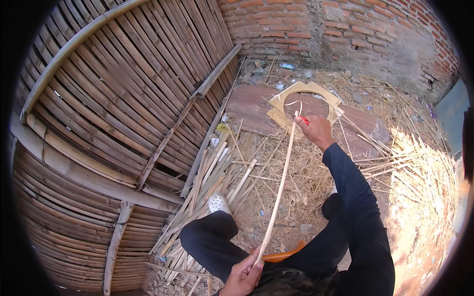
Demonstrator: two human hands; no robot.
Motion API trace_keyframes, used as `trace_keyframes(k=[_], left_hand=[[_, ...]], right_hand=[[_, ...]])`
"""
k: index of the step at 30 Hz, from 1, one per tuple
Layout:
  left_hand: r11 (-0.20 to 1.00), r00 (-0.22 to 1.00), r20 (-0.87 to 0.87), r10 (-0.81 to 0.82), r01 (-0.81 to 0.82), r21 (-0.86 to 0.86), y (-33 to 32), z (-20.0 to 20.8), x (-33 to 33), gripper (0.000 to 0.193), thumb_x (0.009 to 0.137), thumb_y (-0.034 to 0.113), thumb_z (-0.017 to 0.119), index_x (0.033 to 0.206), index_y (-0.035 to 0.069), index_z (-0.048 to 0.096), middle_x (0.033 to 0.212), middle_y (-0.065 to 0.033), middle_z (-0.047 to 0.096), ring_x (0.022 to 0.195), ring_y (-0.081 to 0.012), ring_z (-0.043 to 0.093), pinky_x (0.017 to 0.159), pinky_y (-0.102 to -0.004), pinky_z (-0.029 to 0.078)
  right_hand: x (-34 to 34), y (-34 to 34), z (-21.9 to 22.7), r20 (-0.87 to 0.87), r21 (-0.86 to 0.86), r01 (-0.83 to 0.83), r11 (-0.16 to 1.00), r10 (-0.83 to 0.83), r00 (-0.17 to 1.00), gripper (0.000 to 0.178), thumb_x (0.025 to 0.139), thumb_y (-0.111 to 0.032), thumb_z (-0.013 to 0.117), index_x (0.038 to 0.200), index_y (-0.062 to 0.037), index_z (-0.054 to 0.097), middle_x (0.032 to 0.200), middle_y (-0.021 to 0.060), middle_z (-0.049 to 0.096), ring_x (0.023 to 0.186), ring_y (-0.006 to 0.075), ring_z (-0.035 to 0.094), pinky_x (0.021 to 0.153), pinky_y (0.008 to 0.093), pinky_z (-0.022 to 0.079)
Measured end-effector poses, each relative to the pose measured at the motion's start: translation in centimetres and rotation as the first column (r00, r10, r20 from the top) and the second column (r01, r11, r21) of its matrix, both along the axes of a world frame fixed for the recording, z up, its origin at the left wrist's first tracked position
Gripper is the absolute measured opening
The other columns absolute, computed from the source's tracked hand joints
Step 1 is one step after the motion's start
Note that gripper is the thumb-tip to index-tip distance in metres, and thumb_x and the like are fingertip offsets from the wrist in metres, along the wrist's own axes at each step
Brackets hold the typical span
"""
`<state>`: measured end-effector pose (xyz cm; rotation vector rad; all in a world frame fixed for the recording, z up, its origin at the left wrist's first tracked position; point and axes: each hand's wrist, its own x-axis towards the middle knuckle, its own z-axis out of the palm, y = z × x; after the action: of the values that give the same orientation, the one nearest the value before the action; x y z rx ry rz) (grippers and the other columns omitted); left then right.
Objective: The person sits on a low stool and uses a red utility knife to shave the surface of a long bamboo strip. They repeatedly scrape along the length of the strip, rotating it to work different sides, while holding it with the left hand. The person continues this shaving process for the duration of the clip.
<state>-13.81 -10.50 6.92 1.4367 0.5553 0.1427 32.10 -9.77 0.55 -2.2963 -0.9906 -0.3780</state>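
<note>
A long, pale bamboo strip (279,197) runs away from my lap, slightly bowed. My left hand (243,274) is closed round its near end, thumb along the top. At the far end my right hand (317,130) is closed on a small red tool (305,121), mostly hidden by the fingers, so its kind cannot be made out. That hand is right beside the strip's tip, where a thin curled shaving (295,102) shows. Just beyond lies a tan board with a large round cut-out (277,102), resting on a reddish-brown flat panel (247,106).
Several split bamboo pieces (205,180) are heaped along the bamboo slat wall (123,89) at left. Shavings (306,172) cover the ground between my legs. A brick wall (276,32) closes off the back. More loose strips (387,165) lie at right. Something orange (284,253) shows under me.
</note>
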Motion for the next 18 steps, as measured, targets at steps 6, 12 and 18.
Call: trace_keyframes(k=[6,12,18], left_hand=[[0.991,0.993,-0.062,-0.101,0.095,-0.093,-1.8,1.1,-2.4,0.045,0.098,0.021,0.052,0.140,0.007,0.044,0.059,0.0085,0.040,0.049,-0.0008,0.036,0.043,-0.0181,0.029],[0.972,0.968,-0.134,0.212,-0.223,-0.078,1.9,0.9,-1.8,0.041,0.096,0.012,0.052,0.136,0.004,0.047,0.062,0.0076,0.045,0.053,-0.0014,0.039,0.048,-0.0176,0.032],[0.984,0.984,-0.081,0.157,-0.148,0.103,3.1,-0.1,1.1,0.050,0.097,0.008,0.049,0.145,0.006,0.035,0.059,0.0078,0.044,0.049,0.0002,0.039,0.046,-0.0170,0.034]], right_hand=[[7.6,-3.6,-4.7,-0.220,-0.095,0.396,0.913,-0.407,0.886,0.074,0.088,-0.069,0.036,0.077,-0.0052,0.071,0.071,0.0218,0.065,0.074,0.0394,0.064,0.066,0.0494,0.047],[6.6,-6.9,-2.7,-0.320,-0.138,0.371,0.918,-0.396,0.861,0.078,0.088,-0.070,0.034,0.071,-0.0009,0.067,0.069,0.0241,0.063,0.070,0.0410,0.064,0.064,0.0487,0.047],[-8.5,-2.1,1.7,-0.256,0.005,-0.412,0.911,0.399,0.880,0.066,0.084,-0.067,0.050,0.062,-0.0059,0.063,0.052,0.0151,0.055,0.052,0.0331,0.058,0.051,0.0417,0.043]])
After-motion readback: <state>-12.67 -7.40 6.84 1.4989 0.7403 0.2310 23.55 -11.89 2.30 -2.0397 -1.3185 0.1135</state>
